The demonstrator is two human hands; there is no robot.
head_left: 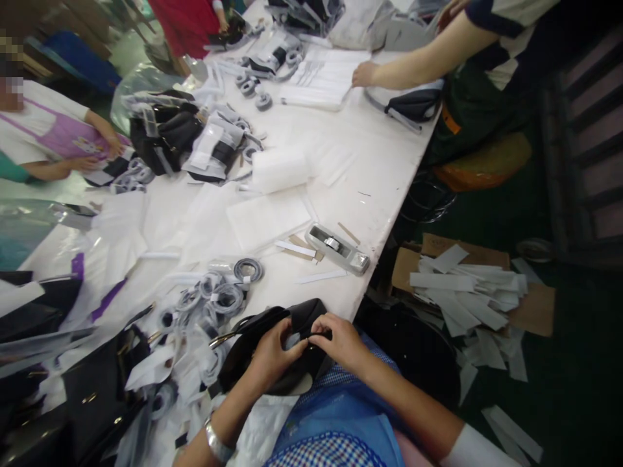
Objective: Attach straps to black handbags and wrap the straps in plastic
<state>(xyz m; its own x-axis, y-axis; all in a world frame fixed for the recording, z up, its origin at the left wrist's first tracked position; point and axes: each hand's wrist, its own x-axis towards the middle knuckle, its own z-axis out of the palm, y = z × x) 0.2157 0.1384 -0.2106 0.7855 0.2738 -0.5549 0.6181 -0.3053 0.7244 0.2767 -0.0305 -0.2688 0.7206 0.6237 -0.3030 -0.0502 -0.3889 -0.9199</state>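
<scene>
A black handbag [311,312] rests at the table's near edge, against the blue checked apron [335,415]. My left hand [272,353] closes on the bag's edge, thumb reaching towards the other hand. Close beside it, my right hand [338,340] pinches a thin black strap of the same bag. A small metal fitting shows between the two hands; its exact kind is too small to tell. Just left of the bag lie several coiled grey straps [228,298] in clear wrap. Ahead of the hands sits a grey tape dispenser [337,248].
More black bags [104,395] crowd the left side. White sheets [267,220] spread over the table [379,175]. A carton of paper strips [533,308] stands on the floor at right. Co-workers' hands [365,74] work at the far right and far left [114,143].
</scene>
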